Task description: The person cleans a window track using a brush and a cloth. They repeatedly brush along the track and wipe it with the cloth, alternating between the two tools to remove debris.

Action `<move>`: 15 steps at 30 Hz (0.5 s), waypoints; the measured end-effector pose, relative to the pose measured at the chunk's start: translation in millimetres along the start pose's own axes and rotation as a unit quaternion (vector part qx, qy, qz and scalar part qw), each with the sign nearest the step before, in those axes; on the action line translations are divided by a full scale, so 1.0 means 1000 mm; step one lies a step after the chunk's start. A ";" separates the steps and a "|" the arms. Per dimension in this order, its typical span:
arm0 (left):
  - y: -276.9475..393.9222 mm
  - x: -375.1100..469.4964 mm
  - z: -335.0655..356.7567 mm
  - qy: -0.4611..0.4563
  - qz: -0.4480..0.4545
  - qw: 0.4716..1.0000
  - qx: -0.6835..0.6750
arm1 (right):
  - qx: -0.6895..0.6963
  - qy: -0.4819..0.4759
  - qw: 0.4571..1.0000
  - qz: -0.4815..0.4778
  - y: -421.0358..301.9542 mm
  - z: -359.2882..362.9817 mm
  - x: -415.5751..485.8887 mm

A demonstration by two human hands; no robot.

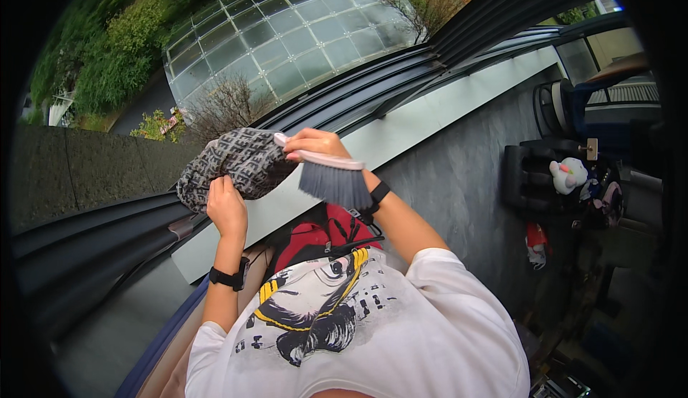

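A black-and-beige patterned fabric hat [242, 158], soft and rounded, is held out over the window track. My left hand [227, 204] pinches its near edge. In my right hand [317, 144] is a brush [336, 183] with a pale pink handle and long grey bristles. The bristles hang down in front of my right wrist, apart from the hat. My right fingertips are close to the hat's right side; whether they also touch the fabric I cannot tell.
Dark window frame rails [344, 102] run diagonally beyond a pale sill [430, 107]. Outside lie a glass roof [279, 32] and trees. A red-and-black bag [306, 239] is below my arms. To the right stand a black chair [524, 177] and a white plush toy [568, 175].
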State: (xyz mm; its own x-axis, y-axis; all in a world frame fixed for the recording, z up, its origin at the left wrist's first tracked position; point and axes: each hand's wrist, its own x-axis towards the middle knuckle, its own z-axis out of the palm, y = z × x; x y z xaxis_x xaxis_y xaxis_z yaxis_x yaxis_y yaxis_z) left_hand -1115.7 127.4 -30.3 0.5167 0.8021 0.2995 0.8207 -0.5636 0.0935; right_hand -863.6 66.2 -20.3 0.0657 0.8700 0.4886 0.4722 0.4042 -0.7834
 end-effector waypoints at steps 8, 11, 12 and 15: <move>0.136 0.089 0.042 -0.036 0.121 0.983 -0.131 | -0.177 0.205 0.959 0.087 0.035 -0.148 -0.032; 0.172 0.134 0.025 -0.071 0.068 0.962 -0.253 | -0.262 0.210 0.929 0.157 0.034 -0.200 -0.070; 0.185 0.145 0.014 -0.014 0.087 0.955 -0.283 | -0.163 0.207 0.944 0.200 0.034 -0.209 -0.083; 0.211 0.177 -0.031 -0.005 0.066 0.918 -0.391 | 0.147 0.208 0.912 0.321 0.046 -0.223 -0.105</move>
State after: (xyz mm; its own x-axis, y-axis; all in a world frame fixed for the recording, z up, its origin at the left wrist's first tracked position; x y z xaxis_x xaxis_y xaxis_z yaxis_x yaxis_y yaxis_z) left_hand -858.9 144.7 72.0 0.6045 0.7162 0.3489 0.3270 -0.6224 0.7111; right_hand -652.6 -69.8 -22.4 0.6022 0.7966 -0.0526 -0.0337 -0.0404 -0.9986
